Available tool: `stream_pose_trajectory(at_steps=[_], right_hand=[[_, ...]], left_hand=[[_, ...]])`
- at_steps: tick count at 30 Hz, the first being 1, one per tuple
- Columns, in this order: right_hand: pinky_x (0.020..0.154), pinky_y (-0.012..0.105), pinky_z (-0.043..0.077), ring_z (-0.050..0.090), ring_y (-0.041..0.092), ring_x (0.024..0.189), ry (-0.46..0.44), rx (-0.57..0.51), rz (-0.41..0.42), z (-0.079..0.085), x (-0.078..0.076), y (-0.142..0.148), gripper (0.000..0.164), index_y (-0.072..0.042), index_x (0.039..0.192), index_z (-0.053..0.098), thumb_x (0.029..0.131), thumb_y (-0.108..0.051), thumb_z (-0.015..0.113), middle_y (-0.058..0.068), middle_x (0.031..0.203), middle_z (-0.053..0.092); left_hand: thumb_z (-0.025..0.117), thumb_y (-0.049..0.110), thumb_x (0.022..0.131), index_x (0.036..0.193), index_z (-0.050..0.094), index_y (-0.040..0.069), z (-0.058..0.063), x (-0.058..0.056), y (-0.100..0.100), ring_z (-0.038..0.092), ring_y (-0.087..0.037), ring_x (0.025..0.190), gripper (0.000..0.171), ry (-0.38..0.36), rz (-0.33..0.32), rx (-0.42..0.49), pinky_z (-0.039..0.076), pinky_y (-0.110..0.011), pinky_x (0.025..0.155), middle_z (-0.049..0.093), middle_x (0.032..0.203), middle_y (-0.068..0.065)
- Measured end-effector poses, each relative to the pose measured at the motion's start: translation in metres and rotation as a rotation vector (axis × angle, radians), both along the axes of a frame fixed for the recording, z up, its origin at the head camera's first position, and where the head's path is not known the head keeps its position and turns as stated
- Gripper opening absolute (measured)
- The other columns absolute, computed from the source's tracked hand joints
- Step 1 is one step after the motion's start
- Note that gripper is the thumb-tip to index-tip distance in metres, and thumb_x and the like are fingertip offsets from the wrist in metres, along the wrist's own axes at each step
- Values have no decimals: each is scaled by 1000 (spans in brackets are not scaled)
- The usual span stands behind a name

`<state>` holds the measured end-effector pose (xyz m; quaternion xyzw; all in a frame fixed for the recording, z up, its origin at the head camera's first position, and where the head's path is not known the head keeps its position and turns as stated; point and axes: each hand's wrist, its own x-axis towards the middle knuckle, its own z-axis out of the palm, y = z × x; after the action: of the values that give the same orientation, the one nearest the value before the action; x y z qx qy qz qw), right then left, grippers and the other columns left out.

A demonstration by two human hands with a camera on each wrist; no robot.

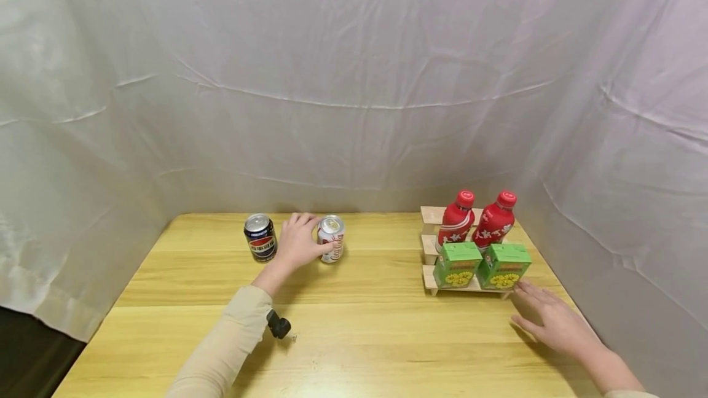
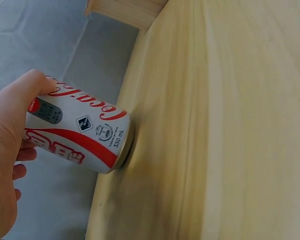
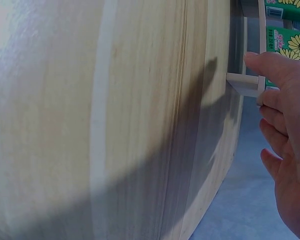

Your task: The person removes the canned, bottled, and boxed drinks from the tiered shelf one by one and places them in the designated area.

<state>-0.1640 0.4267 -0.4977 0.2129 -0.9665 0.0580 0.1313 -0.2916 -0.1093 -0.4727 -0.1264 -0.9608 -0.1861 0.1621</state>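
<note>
A white Coca-Cola can (image 1: 331,239) stands upright on the table, right of a dark blue cola can (image 1: 260,238). My left hand (image 1: 298,241) holds the white can from its left side. In the left wrist view the thumb (image 2: 36,82) lies across the can's printed side and the other fingers sit behind it, partly hidden. Over at the right, my right hand (image 1: 555,318) is spread with nothing in it. Its fingertips are close to the front right corner of a small wooden tiered rack (image 1: 430,277) and the green drink carton (image 1: 504,267) there.
Another green carton (image 1: 457,266) shares the rack's lowest step. Two red bottles, the left one (image 1: 456,223) and the right one (image 1: 495,221), stand behind the cartons. Pale grey cloth (image 1: 354,140) hangs around the wooden table (image 1: 354,336). A black wrist camera (image 1: 278,324) sticks out from the left sleeve.
</note>
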Motion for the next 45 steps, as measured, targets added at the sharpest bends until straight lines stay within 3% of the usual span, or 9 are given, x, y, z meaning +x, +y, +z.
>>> stream_pose_trajectory(at_steps=[14,25,33,45], right_hand=[[103,1,-15,55,48,118,1,-11,1,-1,1,0,59,3,124,63,80,-36,77,30,134,54],[102,1,-16,54,49,120,-26,-16,-13,-1,2,-1,59,2,125,62,82,-35,76,29,136,53],[102,2,-16,54,48,119,-15,-22,-8,-1,2,0,59,2,125,62,82,-36,75,29,135,54],[103,2,-15,55,49,117,9,-26,13,-1,1,2,57,0,123,63,80,-35,77,28,134,55]], left_hand=[[70,64,73,128,63,10,3,-12,-12,48,-27,118,78,-50,-51,-54,38,-47,99,60,127,-6],[66,65,77,134,58,10,5,-14,-18,47,-29,124,79,-91,-93,-81,37,-52,102,58,133,-9],[64,68,79,140,53,17,21,-6,-21,45,-31,128,81,-90,-76,-85,36,-53,105,55,138,-9],[67,59,82,143,50,24,52,13,-6,41,-30,132,72,-8,-80,111,32,-55,106,53,141,-7]])
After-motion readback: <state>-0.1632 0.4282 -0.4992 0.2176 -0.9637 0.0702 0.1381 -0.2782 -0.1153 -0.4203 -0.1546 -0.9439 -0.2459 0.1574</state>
